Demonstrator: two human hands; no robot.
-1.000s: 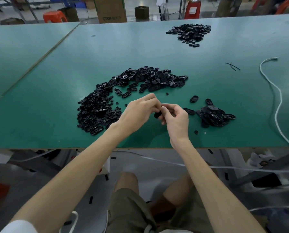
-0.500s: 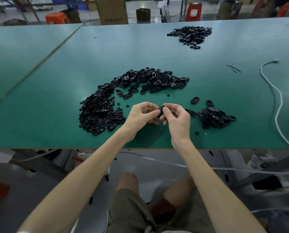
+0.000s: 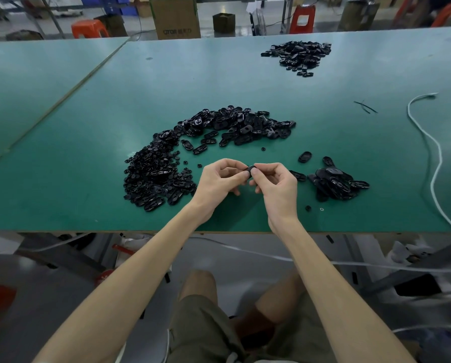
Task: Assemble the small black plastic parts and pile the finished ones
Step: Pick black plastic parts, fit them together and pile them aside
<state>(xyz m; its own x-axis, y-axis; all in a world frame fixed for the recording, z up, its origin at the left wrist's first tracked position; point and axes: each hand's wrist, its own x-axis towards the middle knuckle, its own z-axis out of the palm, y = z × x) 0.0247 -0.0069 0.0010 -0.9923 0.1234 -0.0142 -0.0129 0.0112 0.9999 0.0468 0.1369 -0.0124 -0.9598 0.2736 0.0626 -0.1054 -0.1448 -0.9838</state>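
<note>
Two hands meet above the near middle of the green-topped bench (image 3: 88, 127). The left hand (image 3: 219, 182) and the right hand (image 3: 276, 187) both pinch one small black plastic part (image 3: 251, 171) between thumb and forefinger tips. The remaining fingers of each hand are curled in toward the palm and hold nothing else. The part is clear of the bench surface, and its exact shape cannot be made out behind the fingertips.

Left of the hands, a large crescent-shaped heap of loose black plastic pieces (image 3: 156, 176) curves from the near left round to the far middle. Right of the hands, just beyond the right wrist line, lies a smaller pile of black oval plastic pieces (image 3: 334, 183). Two single black oval pieces (image 3: 305, 156) lie apart between that pile and the crescent.

A third heap of black plastic pieces (image 3: 297, 55) sits at the far right of the bench, well apart from the rest. A white cord (image 3: 436, 153) trails along the right side of the bench toward its near edge.
</note>
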